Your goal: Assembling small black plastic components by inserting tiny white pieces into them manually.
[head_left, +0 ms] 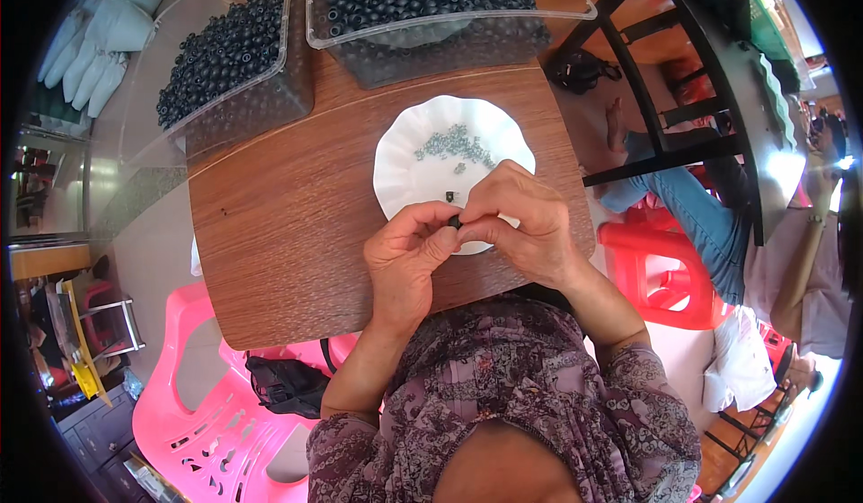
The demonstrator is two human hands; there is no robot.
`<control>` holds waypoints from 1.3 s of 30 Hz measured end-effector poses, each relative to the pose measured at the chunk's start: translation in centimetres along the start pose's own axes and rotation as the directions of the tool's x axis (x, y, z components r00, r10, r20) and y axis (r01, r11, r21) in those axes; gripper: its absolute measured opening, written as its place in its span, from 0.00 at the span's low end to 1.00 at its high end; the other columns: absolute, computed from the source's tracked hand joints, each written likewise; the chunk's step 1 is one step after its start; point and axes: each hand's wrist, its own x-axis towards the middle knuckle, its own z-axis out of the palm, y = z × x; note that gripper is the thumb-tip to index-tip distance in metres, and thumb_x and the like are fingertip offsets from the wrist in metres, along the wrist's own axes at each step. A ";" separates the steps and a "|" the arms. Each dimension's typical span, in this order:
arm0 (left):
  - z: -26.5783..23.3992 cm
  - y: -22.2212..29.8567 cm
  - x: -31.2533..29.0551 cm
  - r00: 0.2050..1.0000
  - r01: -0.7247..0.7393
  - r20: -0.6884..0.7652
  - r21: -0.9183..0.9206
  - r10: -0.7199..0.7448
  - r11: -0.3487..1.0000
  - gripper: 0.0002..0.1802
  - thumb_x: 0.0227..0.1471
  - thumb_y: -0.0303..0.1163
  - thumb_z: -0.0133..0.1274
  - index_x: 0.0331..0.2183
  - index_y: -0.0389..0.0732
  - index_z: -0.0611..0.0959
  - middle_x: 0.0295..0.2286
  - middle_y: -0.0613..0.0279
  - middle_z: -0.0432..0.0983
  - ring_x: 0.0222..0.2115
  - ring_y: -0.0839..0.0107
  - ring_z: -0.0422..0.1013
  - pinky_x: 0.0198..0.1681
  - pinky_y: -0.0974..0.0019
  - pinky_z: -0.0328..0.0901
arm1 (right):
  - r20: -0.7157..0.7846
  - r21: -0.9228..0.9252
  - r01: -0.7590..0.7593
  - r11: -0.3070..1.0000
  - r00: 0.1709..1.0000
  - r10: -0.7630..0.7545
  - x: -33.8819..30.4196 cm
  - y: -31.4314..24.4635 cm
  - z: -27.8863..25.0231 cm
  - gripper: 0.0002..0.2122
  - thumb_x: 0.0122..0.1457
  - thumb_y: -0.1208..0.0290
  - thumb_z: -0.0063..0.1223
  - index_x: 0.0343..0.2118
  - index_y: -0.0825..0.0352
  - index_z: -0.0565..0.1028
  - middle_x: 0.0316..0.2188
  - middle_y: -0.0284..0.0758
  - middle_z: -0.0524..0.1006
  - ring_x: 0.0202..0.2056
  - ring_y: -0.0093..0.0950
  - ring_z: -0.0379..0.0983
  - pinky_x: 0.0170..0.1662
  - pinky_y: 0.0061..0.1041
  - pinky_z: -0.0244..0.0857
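Over the near rim of a white scalloped plate (400, 157), my two hands meet fingertip to fingertip. Between them is a small black part (455, 222), like the dark round pieces in the tubs. My left hand (406, 256) pinches it with thumb and forefinger, and my right hand (530, 220) closes on it from the other side. My fingers cover most of its shape. A scatter of tiny pale-green, metallic-looking bits (456, 142) lies on the plate. Close beyond my fingertips rests one small dark piece (451, 196).
Two clear plastic tubs at the table's far side, one left (297, 98) and one middle (431, 53), hold many black hollow pieces. The wooden table (288, 233) carries everything. A pink chair (202, 404) stands left, a red stool (661, 274) right, near another seated person's leg (697, 206).
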 end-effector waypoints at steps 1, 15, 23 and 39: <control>0.0 -0.1 -0.1 1.000 0.007 0.003 -0.034 -0.007 0.999 0.11 0.47 0.22 0.55 0.37 0.31 0.78 0.29 0.63 0.74 0.28 0.79 0.68 0.33 0.78 0.64 | 0.017 0.024 -0.090 0.996 0.996 0.089 -0.1 -0.1 -0.1 0.10 0.37 0.80 0.63 0.25 0.68 0.75 0.23 0.32 0.73 0.26 0.27 0.67 0.28 0.23 0.61; -2.3 0.9 0.3 0.995 0.076 -0.051 -0.232 -0.090 0.970 0.10 0.49 0.24 0.53 0.36 0.31 0.76 0.28 0.58 0.74 0.26 0.73 0.68 0.31 0.72 0.64 | -0.111 -0.383 0.038 0.923 0.990 -0.087 -1.2 1.4 0.3 0.13 0.37 0.87 0.57 0.30 0.68 0.77 0.26 0.38 0.74 0.28 0.34 0.69 0.29 0.27 0.63; -3.0 1.4 0.4 0.993 0.050 -0.097 -0.226 -0.074 0.973 0.10 0.49 0.24 0.53 0.35 0.30 0.75 0.28 0.56 0.74 0.25 0.72 0.68 0.30 0.72 0.63 | 0.251 -0.556 0.200 0.807 0.966 -0.066 -0.1 4.8 2.0 0.10 0.37 0.81 0.53 0.26 0.65 0.76 0.23 0.34 0.69 0.28 0.33 0.65 0.30 0.29 0.61; -3.2 1.1 0.2 0.991 0.068 -0.099 -0.209 -0.090 0.975 0.10 0.49 0.22 0.53 0.35 0.29 0.76 0.28 0.55 0.74 0.25 0.72 0.68 0.30 0.72 0.63 | 0.162 -0.572 0.036 0.819 0.984 0.070 0.3 4.4 2.0 0.09 0.35 0.81 0.56 0.24 0.67 0.73 0.26 0.36 0.70 0.30 0.35 0.65 0.33 0.31 0.61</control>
